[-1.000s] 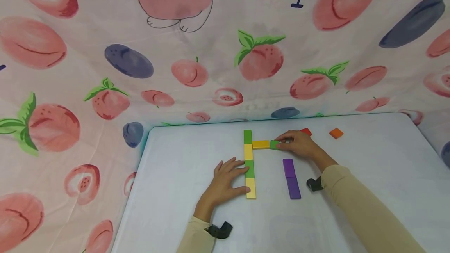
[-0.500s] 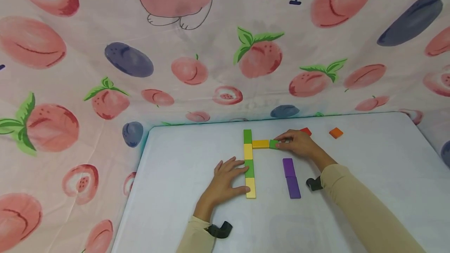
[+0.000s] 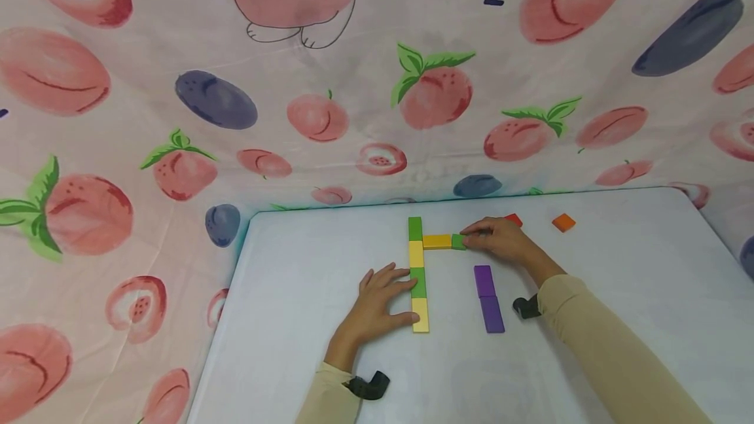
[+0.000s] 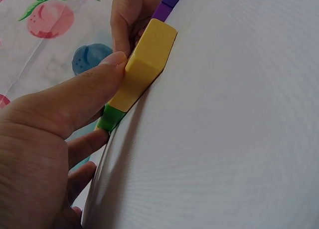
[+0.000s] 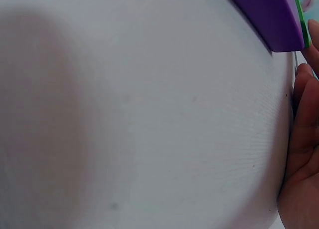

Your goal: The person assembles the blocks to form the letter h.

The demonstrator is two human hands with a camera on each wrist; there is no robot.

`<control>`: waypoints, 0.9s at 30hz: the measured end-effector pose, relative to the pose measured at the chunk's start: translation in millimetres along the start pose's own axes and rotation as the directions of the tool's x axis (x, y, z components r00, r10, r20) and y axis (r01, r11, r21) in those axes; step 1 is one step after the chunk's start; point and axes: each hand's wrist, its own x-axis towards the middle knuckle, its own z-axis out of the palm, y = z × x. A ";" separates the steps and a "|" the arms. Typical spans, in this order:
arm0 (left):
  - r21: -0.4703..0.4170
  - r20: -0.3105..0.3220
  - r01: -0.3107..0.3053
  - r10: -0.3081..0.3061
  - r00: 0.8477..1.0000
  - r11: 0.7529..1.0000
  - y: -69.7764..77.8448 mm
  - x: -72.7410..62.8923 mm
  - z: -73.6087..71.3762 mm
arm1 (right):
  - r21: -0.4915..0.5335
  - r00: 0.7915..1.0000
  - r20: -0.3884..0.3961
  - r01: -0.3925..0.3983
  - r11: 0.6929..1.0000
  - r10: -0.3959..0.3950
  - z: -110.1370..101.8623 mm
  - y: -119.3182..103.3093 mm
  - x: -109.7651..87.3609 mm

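Observation:
In the head view a column of flat wooden blocks runs away from the person: pale yellow block [image 3: 421,322], green block [image 3: 417,286], yellow block [image 3: 415,254] and far green block [image 3: 415,229]. My left hand [image 3: 377,303] lies along its left side with fingers spread, thumb on the pale yellow block, fingertips at the nearer green one. A darker yellow block [image 3: 437,242] juts right from the column, and a small green block [image 3: 457,242] meets its end. My right hand [image 3: 499,239] pinches that small green block by its right end with thumb and forefinger.
Two purple blocks [image 3: 489,300] lie end to end right of the column. A red block [image 3: 514,220] shows partly behind the right hand, and an orange block [image 3: 563,222] lies farther right. The white table [image 3: 294,293] ends at a fruit-print cloth [image 3: 353,142].

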 end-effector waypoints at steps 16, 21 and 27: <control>0.007 -0.007 0.004 -0.004 1.000 1.000 2.3 1.9 -0.8 | -0.002 1.000 -0.005 0.018 1.000 -0.018 -2.0 1.2 2.5; 0.019 -0.006 0.007 -0.007 1.000 1.000 2.6 3.0 -0.9 | -0.002 1.000 -0.004 0.019 1.000 -0.019 -2.4 2.0 4.3; 0.012 -0.006 0.011 -0.011 1.000 1.000 3.4 4.1 -1.6 | 0.001 1.000 -0.003 0.022 1.000 -0.022 -3.8 1.4 5.5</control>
